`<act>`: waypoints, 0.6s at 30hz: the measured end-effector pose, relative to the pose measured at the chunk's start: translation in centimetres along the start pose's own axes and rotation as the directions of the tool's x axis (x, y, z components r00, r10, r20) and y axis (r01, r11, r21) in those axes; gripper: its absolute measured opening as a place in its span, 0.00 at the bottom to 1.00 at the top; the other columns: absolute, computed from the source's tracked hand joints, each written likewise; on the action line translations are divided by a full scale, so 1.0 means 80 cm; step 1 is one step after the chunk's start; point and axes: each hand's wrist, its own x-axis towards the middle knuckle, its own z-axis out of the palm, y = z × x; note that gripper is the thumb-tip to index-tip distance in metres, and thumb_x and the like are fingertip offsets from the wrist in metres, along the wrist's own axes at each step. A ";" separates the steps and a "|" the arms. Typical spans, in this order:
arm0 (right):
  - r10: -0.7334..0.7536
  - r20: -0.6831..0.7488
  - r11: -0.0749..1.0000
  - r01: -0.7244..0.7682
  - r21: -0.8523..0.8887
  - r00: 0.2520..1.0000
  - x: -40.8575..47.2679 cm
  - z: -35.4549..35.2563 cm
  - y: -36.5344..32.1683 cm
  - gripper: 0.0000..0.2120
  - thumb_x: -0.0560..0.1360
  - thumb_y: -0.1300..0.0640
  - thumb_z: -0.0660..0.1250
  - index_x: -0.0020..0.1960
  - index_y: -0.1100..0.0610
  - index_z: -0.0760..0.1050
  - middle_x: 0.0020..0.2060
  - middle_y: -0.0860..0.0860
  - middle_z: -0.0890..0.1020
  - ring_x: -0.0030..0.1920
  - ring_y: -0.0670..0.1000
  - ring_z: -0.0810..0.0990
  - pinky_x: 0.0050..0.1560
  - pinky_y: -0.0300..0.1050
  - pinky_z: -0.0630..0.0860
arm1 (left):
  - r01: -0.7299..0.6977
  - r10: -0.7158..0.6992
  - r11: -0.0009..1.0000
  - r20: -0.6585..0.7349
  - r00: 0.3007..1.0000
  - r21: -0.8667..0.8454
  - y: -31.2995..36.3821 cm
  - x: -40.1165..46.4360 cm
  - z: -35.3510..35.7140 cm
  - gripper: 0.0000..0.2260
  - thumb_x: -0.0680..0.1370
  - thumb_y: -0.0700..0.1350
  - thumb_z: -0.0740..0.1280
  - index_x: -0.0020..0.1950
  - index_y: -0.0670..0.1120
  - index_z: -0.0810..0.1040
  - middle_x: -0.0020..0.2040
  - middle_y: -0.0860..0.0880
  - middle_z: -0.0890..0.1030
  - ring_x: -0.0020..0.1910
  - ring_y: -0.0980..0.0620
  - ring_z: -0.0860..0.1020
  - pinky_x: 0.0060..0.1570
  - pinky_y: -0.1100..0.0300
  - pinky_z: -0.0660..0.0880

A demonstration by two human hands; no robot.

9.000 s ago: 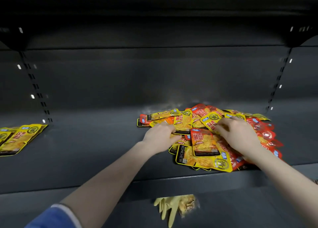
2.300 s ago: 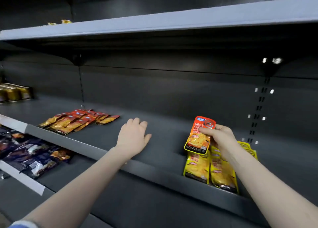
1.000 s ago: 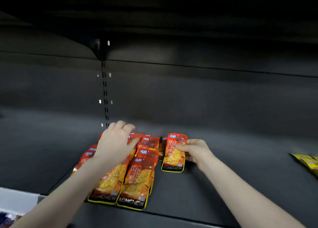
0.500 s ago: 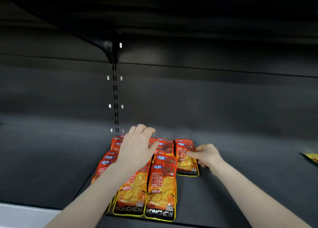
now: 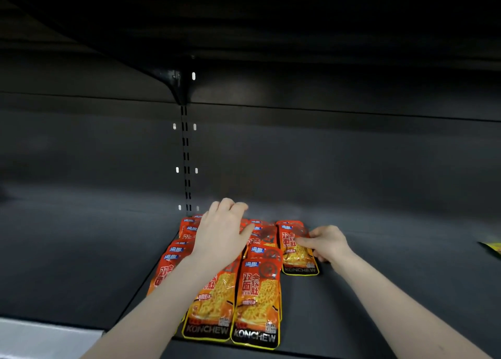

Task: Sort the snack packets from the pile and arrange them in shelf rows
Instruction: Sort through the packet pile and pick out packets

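Right grip [image 5: 326, 243]: fingers curled onto the right edge of a single red snack packet [image 5: 296, 247], pinching it lightly while the packet lies flat on the shelf [image 5: 393, 277]. Left grip [image 5: 223, 234]: not closed on anything; the hand lies flat, palm down, fingers together, pressing on the upper part of the red packet rows [image 5: 230, 282].

Task status, as judged from this view:
- Done: several red packets lie in columns running front to back on the shelf, overlapped like tiles, with the printed faces up and the brand line toward the front edge. Three columns are visible; the left one is partly hidden by the left forearm.
- In hand: the single red packet sits just beside the right column, touching or nearly touching it, near the rear of the shelf. It appears to start a fourth column and is probably being squared against its neighbours.
- Left: the new column holds one packet only, so more red packets would be needed to fill it. The source pile is not in view, so the remaining quantity cannot be determined.

Holders and contents:
- The shelf is the only holder. It carries the red rows at centre; a wide stretch to the right is bare.
- A yellow packet [image 5: 492, 247] shows at the far right edge, well apart from the red group; only a corner is visible.
- The shelf above [image 5: 271, 20] shows its underside only; its contents cannot be seen.
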 end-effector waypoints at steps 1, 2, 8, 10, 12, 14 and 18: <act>-0.007 -0.005 1.000 0.007 -0.019 1.000 0.000 0.001 0.000 0.09 0.69 0.56 0.74 0.42 0.62 0.78 0.25 0.51 0.73 0.25 0.48 0.68 0.25 0.38 0.65 | 0.008 -0.008 1.000 0.006 1.000 0.009 0.000 0.000 0.001 0.20 0.80 0.55 0.59 0.71 0.52 0.67 0.68 0.52 0.69 0.67 0.54 0.66 0.64 0.60 0.66; -0.017 -0.012 0.999 0.017 -0.037 1.000 -0.001 0.001 0.000 0.09 0.70 0.55 0.74 0.39 0.59 0.77 0.25 0.50 0.73 0.25 0.47 0.69 0.25 0.38 0.65 | 0.015 -0.015 1.000 0.011 1.000 0.018 0.000 0.000 0.002 0.20 0.80 0.55 0.59 0.71 0.52 0.67 0.68 0.52 0.69 0.67 0.53 0.67 0.64 0.60 0.67; -0.042 -0.112 0.996 0.032 -0.086 0.993 -0.003 0.006 0.003 0.11 0.70 0.49 0.72 0.46 0.56 0.78 0.35 0.50 0.78 0.38 0.52 0.77 0.40 0.45 0.75 | 0.026 -0.027 0.998 0.025 0.999 0.050 0.001 -0.004 0.004 0.19 0.80 0.55 0.58 0.70 0.52 0.68 0.67 0.51 0.70 0.65 0.52 0.68 0.63 0.59 0.67; -0.036 -0.143 0.997 0.026 -0.072 0.989 -0.007 0.004 0.003 0.15 0.71 0.49 0.70 0.53 0.55 0.77 0.42 0.52 0.79 0.45 0.54 0.79 0.49 0.48 0.78 | 0.025 -0.026 0.999 0.025 0.999 0.049 0.002 -0.005 0.002 0.19 0.80 0.55 0.59 0.70 0.52 0.68 0.67 0.51 0.70 0.65 0.53 0.68 0.63 0.59 0.67; -0.054 -0.167 0.994 0.037 -0.105 0.985 -0.014 0.001 0.002 0.16 0.73 0.49 0.69 0.58 0.56 0.76 0.48 0.53 0.80 0.50 0.55 0.80 0.52 0.46 0.76 | 0.016 -0.017 0.999 0.020 1.000 0.045 0.003 -0.006 -0.002 0.19 0.80 0.55 0.59 0.70 0.51 0.68 0.66 0.51 0.71 0.65 0.52 0.68 0.63 0.59 0.67; -0.081 -0.194 0.986 0.049 -0.160 0.978 -0.024 -0.005 0.003 0.16 0.74 0.50 0.67 0.60 0.56 0.75 0.54 0.53 0.80 0.56 0.55 0.78 0.52 0.42 0.71 | 0.001 -0.001 0.999 0.010 1.000 0.040 0.007 -0.008 -0.006 0.19 0.80 0.54 0.59 0.70 0.51 0.68 0.66 0.51 0.71 0.65 0.52 0.68 0.62 0.59 0.67; -0.085 -0.249 0.972 0.026 -0.232 0.965 -0.050 -0.021 0.017 0.14 0.75 0.52 0.66 0.60 0.54 0.76 0.57 0.52 0.81 0.59 0.53 0.77 0.55 0.42 0.71 | -0.045 0.044 0.999 0.021 0.999 0.014 0.024 -0.012 -0.010 0.19 0.80 0.54 0.59 0.70 0.50 0.68 0.65 0.50 0.71 0.65 0.50 0.68 0.63 0.57 0.67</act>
